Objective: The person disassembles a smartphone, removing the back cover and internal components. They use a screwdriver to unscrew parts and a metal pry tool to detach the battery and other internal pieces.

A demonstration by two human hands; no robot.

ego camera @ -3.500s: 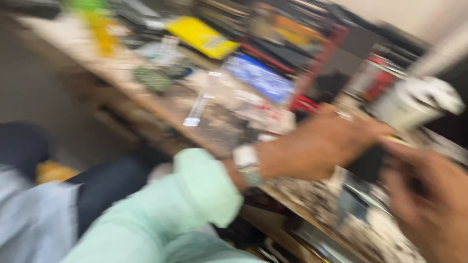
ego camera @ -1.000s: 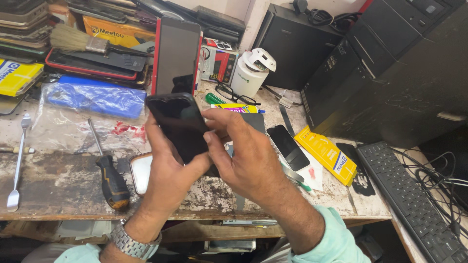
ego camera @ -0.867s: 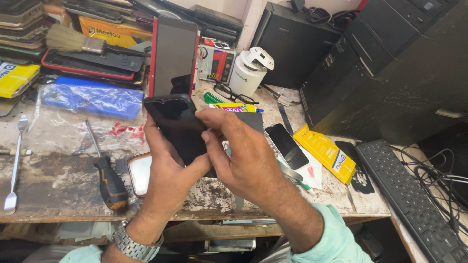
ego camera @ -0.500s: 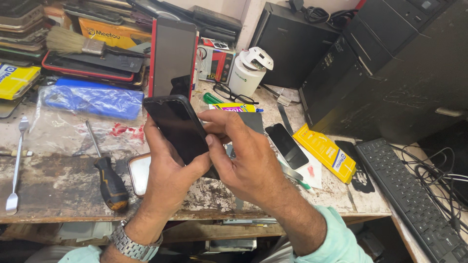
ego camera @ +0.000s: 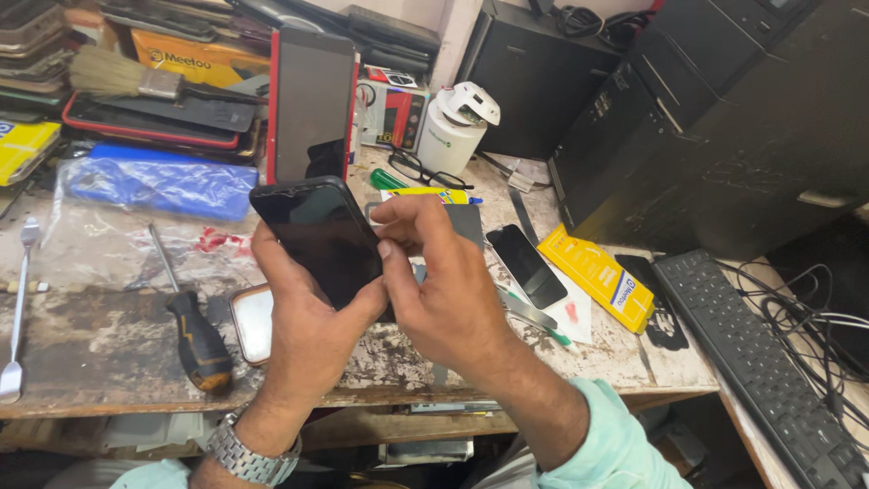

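Screwdriver [ego camera: 195,330] left; spare phone [ego camera: 527,265] right; bare bench [ego camera: 81,317] between

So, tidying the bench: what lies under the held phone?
Under the black phone, a pale oval mirror-like piece shows on the workbench; the left hand covers the rest.

Black smartphone [ego camera: 321,237], dark screen up, tilted, held above worn bench; possibly caseless.

A worn, stained wooden workbench [ego camera: 100,349] is carrying the clutter: a screwdriver [ego camera: 192,326] and a metal spanner [ego camera: 18,308] are lying at its left, with a blue plastic bag [ego camera: 158,181] behind them. Toward the right, a black phone [ego camera: 527,265] is lying beside a yellow box [ego camera: 596,276], with a black keyboard [ego camera: 759,353] sitting further right and a white jar [ego camera: 453,131] standing at the back.
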